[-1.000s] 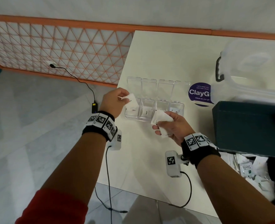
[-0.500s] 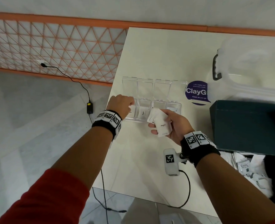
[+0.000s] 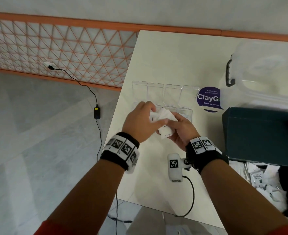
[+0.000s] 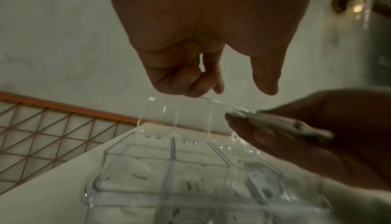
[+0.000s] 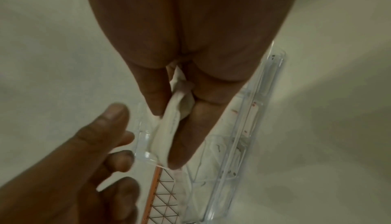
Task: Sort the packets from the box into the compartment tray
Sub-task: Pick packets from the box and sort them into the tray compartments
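Pinching white packets (image 3: 165, 128) in my right hand (image 3: 182, 131), I reach in with my left hand (image 3: 139, 122), fingers loosely curled at them; tray (image 3: 187, 92) at twelve o'clock.

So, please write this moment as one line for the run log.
right hand: holds white packets | left hand: reaches to packets, grip unclear | compartment tray: lids open, some packets inside | box: more packets remain

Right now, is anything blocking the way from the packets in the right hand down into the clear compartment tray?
Nothing solid does. The tray lies directly below with its lids swung open. Only the left hand is there, reaching in at the packets that the right hand holds above the tray.
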{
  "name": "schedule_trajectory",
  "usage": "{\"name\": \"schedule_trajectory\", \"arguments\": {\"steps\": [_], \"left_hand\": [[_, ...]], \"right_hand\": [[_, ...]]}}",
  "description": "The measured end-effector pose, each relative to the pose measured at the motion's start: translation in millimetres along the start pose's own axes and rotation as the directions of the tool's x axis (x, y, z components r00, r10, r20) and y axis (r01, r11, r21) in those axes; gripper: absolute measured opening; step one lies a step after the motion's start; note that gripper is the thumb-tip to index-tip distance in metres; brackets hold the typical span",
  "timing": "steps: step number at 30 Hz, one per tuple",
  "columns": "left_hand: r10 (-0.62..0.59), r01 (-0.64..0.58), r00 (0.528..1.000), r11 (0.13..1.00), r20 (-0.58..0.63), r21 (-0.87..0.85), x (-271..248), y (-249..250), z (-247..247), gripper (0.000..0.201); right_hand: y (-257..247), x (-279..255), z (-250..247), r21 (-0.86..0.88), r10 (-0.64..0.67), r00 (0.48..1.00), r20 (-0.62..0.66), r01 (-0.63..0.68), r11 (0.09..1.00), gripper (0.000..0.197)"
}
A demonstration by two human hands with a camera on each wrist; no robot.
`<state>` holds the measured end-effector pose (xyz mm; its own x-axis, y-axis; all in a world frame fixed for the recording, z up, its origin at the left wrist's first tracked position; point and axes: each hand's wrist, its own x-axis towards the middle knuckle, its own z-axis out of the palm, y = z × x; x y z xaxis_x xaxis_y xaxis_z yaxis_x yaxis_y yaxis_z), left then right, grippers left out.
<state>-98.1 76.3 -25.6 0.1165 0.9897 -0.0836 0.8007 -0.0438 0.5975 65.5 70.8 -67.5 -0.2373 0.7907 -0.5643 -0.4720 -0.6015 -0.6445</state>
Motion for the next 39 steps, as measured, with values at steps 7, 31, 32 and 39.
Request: {"name": "schedule_trajectory", "arguments": {"steps": [7, 31, 32, 39], "left_hand": [[-0.220, 0.249, 0.967, 0.924, 0.130, -0.289, -7.7, -9.2, 14.0, 0.060], [-0.266, 0.266, 0.960, 0.964, 0.087, 0.010, 42.5, -59.3, -15.5, 0.022], [-0.260, 0.255, 0.961, 0.965, 0.098, 0.058, 43.7, -59.5, -12.9, 0.024], [-0.120, 0.013, 0.972, 0.887, 0.204, 0.461, 51.3, -53.7, -6.3, 0.028]], "right_hand": [[1.0, 1.5, 5.8, 0.025, -0.005, 0.999, -0.044, 0.007, 1.000, 0.025], [-2.1, -6.8, -5.5, 0.148, 0.024, 0.999, 0.026, -0.027, 0.989, 0.037], [-2.3, -6.2, -6.1, 0.148, 0.023, 0.999, 0.026, -0.027, 0.989, 0.038], [-1.6, -3.3, -8.6, 0.161, 0.029, 0.999, 0.016, -0.031, 0.986, 0.034]]}}
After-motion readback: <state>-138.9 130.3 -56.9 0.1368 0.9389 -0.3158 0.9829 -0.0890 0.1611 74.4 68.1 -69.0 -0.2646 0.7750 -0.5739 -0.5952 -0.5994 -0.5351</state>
